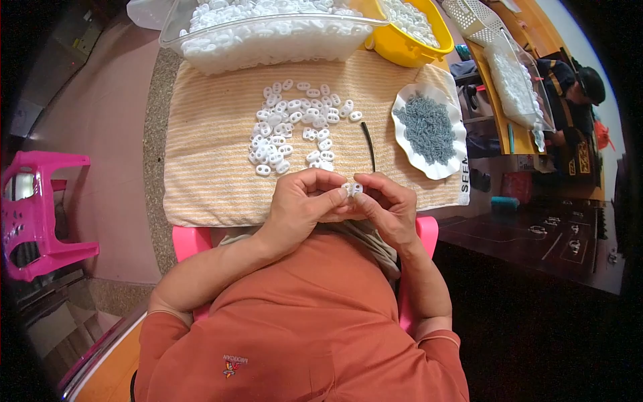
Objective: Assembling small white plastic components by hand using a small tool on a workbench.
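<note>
Close in front of my body, over the near edge of the towel, my left hand (pixel 301 204) and my right hand (pixel 390 206) meet fingertip to fingertip. Pinched between their thumbs and forefingers is a small white two-hole plastic piece (pixel 358 189); fingers cover part of it, and whether it is one piece or two I cannot tell. Just beyond my hands lies a loose spread of similar white oval pieces (pixel 275 122). A thin black stick (pixel 369 145) rests to their right. Further right, a white wavy-rimmed dish (pixel 402 127) holds many small grey parts (pixel 429 128).
A striped towel (pixel 207 144) covers the table. At its far side stand a clear bin (pixel 268 50) and a yellow basket (pixel 410 55), both full of white pieces. A pink stool (pixel 47 208) is on the left. Another person (pixel 569 100) sits at a table at right.
</note>
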A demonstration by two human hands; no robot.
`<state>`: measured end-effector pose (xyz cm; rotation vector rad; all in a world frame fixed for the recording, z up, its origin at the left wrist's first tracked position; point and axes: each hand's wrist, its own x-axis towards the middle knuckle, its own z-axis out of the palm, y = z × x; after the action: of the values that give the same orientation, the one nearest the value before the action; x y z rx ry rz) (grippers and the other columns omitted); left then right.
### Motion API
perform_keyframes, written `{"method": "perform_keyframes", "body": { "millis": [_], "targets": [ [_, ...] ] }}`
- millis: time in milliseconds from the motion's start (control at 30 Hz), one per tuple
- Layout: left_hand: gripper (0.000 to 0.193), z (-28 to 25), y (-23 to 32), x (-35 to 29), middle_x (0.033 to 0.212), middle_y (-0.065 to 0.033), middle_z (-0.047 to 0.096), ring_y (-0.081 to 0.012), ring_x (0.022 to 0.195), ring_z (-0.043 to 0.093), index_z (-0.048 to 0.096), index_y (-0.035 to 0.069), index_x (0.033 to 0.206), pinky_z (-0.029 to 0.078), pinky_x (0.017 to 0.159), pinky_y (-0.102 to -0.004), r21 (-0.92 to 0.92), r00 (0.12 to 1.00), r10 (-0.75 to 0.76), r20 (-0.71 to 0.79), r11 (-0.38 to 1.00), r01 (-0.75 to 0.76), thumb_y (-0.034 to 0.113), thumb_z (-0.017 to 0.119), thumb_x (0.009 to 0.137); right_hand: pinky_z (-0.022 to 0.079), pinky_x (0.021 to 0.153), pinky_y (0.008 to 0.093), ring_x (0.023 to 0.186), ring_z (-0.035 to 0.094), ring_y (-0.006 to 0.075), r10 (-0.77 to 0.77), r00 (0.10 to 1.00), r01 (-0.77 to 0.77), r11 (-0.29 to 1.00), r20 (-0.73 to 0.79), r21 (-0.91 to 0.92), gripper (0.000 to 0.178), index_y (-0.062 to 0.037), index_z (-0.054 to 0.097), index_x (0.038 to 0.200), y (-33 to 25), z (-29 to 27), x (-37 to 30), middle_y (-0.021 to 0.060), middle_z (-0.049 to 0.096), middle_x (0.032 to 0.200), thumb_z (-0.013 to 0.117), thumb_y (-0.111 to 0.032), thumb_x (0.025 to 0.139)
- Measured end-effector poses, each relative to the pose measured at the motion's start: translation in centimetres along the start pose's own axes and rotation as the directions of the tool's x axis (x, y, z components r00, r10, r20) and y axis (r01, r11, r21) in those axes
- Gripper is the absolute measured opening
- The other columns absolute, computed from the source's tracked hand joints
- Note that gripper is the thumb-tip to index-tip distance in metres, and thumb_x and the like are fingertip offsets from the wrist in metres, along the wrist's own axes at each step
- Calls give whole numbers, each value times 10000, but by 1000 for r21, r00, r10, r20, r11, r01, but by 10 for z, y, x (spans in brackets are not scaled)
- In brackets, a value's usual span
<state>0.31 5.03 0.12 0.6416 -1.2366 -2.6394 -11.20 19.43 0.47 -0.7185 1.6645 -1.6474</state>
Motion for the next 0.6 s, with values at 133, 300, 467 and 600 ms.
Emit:
{"method": "perform_keyframes", "body": {
  "millis": [133,300,467,600],
  "targets": [
    [164,-2,-1,1,899,-80,661,-103,782,629,608,-52,1039,550,724,-234,29,1000,4,10,1000,-4,38,625,903,469,773,225,867,573,95,-17,1000,18,997,14,-76,232,59,628,1082,-2,1,0,48,603,953,632,14,854],
    [161,-3,-4,2,892,-82,667,-113,777,641,615,-36,1034,551,716,-238,13,1000,7,9,1000,-7,44,636,896,468,792,233,885,578,107,-35,999,38,996,32,-79,236,64,624,1082,-2,1,0,60,608,975,637,-5,856],
    [172,-1,1,0,909,-86,659,-120,788,642,610,-49,1040,562,729,-244,-54,999,-42,8,998,43,39,638,894,469,815,238,909,585,119,6,999,-4,999,35,-38,258,69,619,1106,-1,1,0,68,608,992,636,-12,862],
    [177,-1,2,0,913,-88,658,-130,791,648,607,-47,1044,567,734,-249,-58,998,-69,12,996,69,45,637,896,547,751,231,902,636,134,-52,995,56,997,83,-47,278,58,593,1178,8,-6,0,101,614,1056,603,21,902]
  ]
}}
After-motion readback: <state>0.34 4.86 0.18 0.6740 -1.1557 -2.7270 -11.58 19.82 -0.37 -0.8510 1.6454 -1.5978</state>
